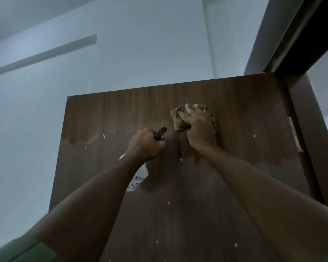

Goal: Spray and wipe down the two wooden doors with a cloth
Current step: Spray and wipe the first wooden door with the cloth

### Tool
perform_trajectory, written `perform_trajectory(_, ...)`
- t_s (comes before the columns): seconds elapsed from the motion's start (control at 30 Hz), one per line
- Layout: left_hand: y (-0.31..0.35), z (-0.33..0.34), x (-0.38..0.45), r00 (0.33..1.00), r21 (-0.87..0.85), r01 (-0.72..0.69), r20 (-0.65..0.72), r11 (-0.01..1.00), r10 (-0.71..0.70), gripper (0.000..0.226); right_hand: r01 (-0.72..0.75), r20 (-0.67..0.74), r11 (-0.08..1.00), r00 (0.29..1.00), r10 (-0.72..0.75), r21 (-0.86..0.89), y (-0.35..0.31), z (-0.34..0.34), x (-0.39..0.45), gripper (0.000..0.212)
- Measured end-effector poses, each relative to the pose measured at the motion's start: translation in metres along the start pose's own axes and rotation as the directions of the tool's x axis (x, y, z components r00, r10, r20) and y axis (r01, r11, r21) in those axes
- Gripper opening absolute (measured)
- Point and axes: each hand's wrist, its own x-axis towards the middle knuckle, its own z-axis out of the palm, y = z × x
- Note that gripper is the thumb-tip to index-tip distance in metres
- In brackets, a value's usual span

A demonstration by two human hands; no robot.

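Note:
A dark brown wooden door [235, 186] fills the lower middle of the view, its top edge in sight. Its upper band looks darker and wet, with drip marks on the left. My right hand [199, 127] grips a bunched brown cloth [179, 120] and presses it against the door near the top. My left hand [145, 144] holds a spray bottle [137, 178] just left of the cloth. The bottle's black nozzle [160, 133] points at the door, and its white labelled body shows below my wrist.
The dark door frame [314, 118] runs up the right side beside the door's hinge edge. A pale wall [121, 53] and ceiling rise behind and left of the door. Small light specks dot the door's lower face.

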Motion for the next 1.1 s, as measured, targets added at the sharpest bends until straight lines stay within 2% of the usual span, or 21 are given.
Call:
perform_trajectory(0.1,-0.01,-0.01,0.002,0.999,-0.068,-0.002,-0.044,0.998,-0.001,0.032,-0.088,-0.055,0.996,0.995,0.088,-0.01,-0.027,0.014,-0.017,0.078)
perform_trajectory(0.23,-0.024,-0.021,0.0,1.0,-0.068,-0.019,-0.011,0.998,0.018,0.036,0.1,-0.007,0.994,0.995,-0.1,-0.054,-0.049,0.035,-0.111,0.073)
perform_trajectory(0.3,-0.033,-0.026,0.0,1.0,-0.06,-0.022,0.01,0.998,0.023,0.037,0.133,0.034,0.99,0.991,-0.131,-0.05,-0.048,0.033,-0.088,0.074)
perform_trajectory(0.43,-0.055,-0.033,0.002,0.999,-0.05,-0.031,0.04,0.998,0.033,0.033,-0.041,0.044,0.995,0.998,0.045,-0.086,-0.061,0.028,0.0,0.081)
perform_trajectory(0.53,-0.068,-0.038,0.0,0.999,-0.058,-0.025,0.037,0.998,0.027,0.034,-0.103,-0.034,0.991,0.994,0.1,-0.085,-0.083,0.041,-0.029,0.075)
perform_trajectory(0.63,-0.078,-0.044,-0.003,0.999,-0.075,-0.027,0.043,0.997,0.03,0.044,0.075,0.026,0.993,0.997,-0.073,-0.094,-0.098,0.056,-0.096,0.071)
perform_trajectory(0.7,-0.081,-0.046,-0.005,0.998,-0.073,-0.026,0.06,0.997,0.03,0.043,0.139,0.084,0.986,0.988,-0.132,-0.094,-0.101,0.048,-0.076,0.074)
perform_trajectory(0.8,-0.082,-0.046,-0.006,0.998,-0.048,-0.012,0.063,0.999,0.015,0.036,0.001,0.159,0.995,0.987,0.015,-0.1,-0.111,0.029,0.003,0.079)
perform_trajectory(0.87,-0.082,-0.047,-0.009,0.998,-0.047,-0.013,0.054,0.999,0.016,0.035,-0.086,0.112,0.989,0.989,0.099,-0.121,-0.12,0.035,0.022,0.078)
perform_trajectory(0.97,-0.086,-0.055,-0.012,0.999,-0.095,0.007,0.032,0.995,-0.004,0.04,-0.011,0.028,0.995,1.0,0.014,-0.095,-0.131,0.071,-0.038,0.071)
perform_trajectory(1.03,-0.093,-0.063,-0.013,0.999,-0.119,0.012,0.048,0.993,-0.006,0.042,0.102,0.049,0.992,0.994,-0.099,-0.077,-0.137,0.083,-0.091,0.074)
perform_trajectory(1.1,-0.098,-0.072,-0.014,0.998,-0.111,0.012,0.06,0.994,-0.005,0.044,0.146,0.075,0.986,0.987,-0.14,-0.076,-0.137,0.081,-0.091,0.08)
